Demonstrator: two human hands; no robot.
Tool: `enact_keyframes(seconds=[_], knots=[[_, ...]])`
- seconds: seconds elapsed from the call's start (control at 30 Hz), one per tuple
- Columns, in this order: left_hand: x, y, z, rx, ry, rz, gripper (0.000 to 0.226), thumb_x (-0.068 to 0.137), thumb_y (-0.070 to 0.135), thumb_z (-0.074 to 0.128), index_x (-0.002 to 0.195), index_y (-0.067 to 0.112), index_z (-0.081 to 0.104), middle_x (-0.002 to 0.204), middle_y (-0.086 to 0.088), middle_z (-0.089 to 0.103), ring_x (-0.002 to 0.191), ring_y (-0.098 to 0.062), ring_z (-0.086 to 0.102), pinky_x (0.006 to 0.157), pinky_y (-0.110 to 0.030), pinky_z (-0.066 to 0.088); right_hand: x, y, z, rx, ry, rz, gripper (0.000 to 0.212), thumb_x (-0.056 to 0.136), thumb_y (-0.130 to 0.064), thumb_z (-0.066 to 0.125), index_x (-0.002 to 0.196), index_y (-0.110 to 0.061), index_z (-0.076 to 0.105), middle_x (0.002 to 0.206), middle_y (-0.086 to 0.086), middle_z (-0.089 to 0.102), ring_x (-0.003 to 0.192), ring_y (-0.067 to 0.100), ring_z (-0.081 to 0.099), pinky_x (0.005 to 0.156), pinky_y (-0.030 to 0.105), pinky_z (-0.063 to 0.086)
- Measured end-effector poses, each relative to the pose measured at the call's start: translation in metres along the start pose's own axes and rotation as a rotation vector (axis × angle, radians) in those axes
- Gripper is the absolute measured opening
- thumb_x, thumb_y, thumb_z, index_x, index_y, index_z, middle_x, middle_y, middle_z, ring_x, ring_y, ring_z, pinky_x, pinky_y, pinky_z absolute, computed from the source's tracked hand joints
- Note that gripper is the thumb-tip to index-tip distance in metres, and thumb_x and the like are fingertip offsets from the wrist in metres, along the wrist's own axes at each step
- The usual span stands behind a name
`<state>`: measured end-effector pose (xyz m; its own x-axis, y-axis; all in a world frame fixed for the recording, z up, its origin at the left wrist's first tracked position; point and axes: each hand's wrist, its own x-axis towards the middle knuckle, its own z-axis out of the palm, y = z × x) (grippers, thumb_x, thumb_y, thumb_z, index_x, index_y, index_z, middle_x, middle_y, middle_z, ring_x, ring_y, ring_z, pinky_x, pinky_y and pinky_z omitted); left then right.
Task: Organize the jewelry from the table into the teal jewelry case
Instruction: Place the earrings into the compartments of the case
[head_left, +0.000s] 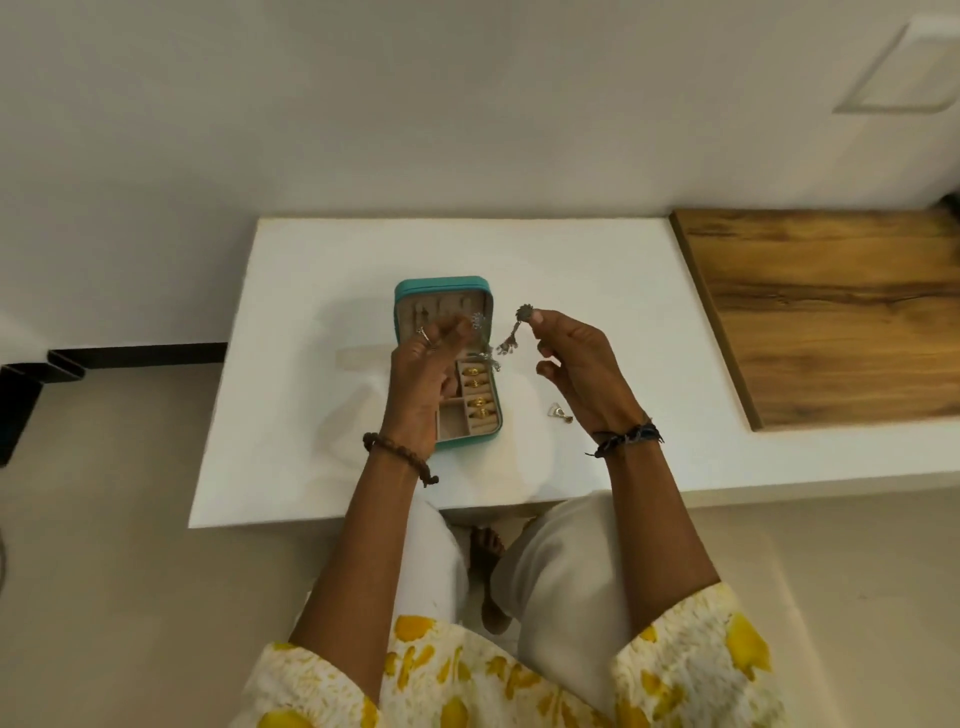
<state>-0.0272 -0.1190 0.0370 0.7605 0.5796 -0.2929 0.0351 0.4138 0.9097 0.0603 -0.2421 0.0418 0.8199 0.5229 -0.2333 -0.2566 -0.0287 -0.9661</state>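
White table (322, 415), open teal case (441, 291) — unlabelled, hands pinching silver earrings (511, 332)

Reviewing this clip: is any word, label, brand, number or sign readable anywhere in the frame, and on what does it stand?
None can be read.
Open teal jewelry case on the white table: no brand or label shows.
Gold rings in its slots: no engraving can be made out.
Silver dangling earrings, one in the left hand and one in the right hand: no text.
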Motion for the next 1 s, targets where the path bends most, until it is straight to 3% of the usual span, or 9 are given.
enact_keyframes(seconds=[0.1,0.2,0.3,0.37,0.5,0.63,0.83,1.0], knots=[[-0.007,0.001,-0.021,0.077,0.036,-0.002,0.01,0.085,0.015,0.061,0.09,0.023,0.064,0.054,0.015,0.057,0.039,0.0,0.042,0.037,-0.01,0.03,-0.005,0.005,0.01,-0.047,-0.055,0.017,0.015,0.092,-0.019,0.055,0.096,-0.018,0.069,0.07,-0.015,0.059,0.069,0.007,0.038,0.061,0.02,0.034],[-0.009,-0.001,-0.038,0.16,0.071,-0.004,0.009,0.086,0.013,0.06,0.089,0.02,0.064,0.082,0.006,0.063,0.06,0.001,0.053,0.044,-0.011,0.037,-0.011,0.008,0.02,-0.049,-0.114,0.039,0.014,0.092,-0.017,0.053,0.095,-0.013,0.066,0.062,-0.017,0.06,0.065,0.005,0.043,0.057,0.016,0.036],[-0.012,-0.001,-0.051,0.235,0.059,-0.011,0.011,0.085,0.01,0.06,0.087,0.019,0.065,0.085,0.005,0.063,0.062,0.006,0.056,0.053,-0.016,0.037,-0.017,0.009,0.03,-0.04,-0.172,0.054,0.015,0.095,-0.012,0.048,0.095,-0.005,0.061,0.057,-0.017,0.063,0.055,-0.003,0.055,0.053,0.01,0.043],[-0.015,-0.002,-0.054,0.287,0.054,-0.024,0.013,0.085,0.009,0.06,0.096,0.01,0.067,0.086,0.004,0.062,0.069,0.002,0.054,0.057,-0.017,0.036,-0.019,0.013,0.036,-0.062,-0.186,0.07,0.017,0.094,-0.015,0.05,0.097,-0.004,0.062,0.063,-0.014,0.065,0.058,-0.002,0.057,0.056,0.014,0.045],[-0.02,0.0,-0.056,0.33,0.075,-0.008,0.027,0.088,0.005,0.056,0.112,-0.005,0.06,0.102,-0.006,0.06,0.074,0.001,0.05,0.054,-0.001,0.039,-0.022,0.023,0.046,-0.162,-0.161,0.122,0.017,0.091,-0.024,0.056,0.096,-0.013,0.068,0.081,-0.001,0.062,0.066,0.002,0.05,0.06,0.02,0.034],[-0.025,0.002,-0.056,0.373,0.056,-0.072,0.028,0.089,0.008,0.054,0.115,-0.002,0.059,0.12,-0.016,0.06,0.09,-0.011,0.049,0.082,-0.02,0.037,-0.027,0.027,0.051,-0.243,-0.169,0.149,0.031,0.092,-0.025,0.054,0.112,-0.003,0.064,0.085,-0.005,0.06,0.069,0.002,0.048,0.062,0.02,0.034],[-0.029,0.005,-0.054,0.404,0.041,-0.106,0.028,0.089,0.008,0.054,0.116,-0.002,0.059,0.124,-0.018,0.058,0.098,-0.013,0.046,0.087,-0.027,0.034,-0.027,0.029,0.05,-0.219,-0.134,0.157,0.031,0.092,-0.02,0.054,0.113,0.001,0.063,0.088,0.002,0.062,0.065,-0.001,0.057,0.054,0.004,0.042],[-0.027,0.004,-0.054,0.41,0.039,-0.124,0.029,0.09,0.007,0.054,0.117,-0.002,0.058,0.125,-0.018,0.057,0.1,-0.014,0.045,0.088,-0.027,0.034,-0.026,0.033,0.048,-0.222,-0.127,0.187,0.031,0.091,-0.023,0.055,0.111,0.0,0.064,0.098,0.008,0.063,0.083,0.013,0.058,0.068,0.017,0.042]])
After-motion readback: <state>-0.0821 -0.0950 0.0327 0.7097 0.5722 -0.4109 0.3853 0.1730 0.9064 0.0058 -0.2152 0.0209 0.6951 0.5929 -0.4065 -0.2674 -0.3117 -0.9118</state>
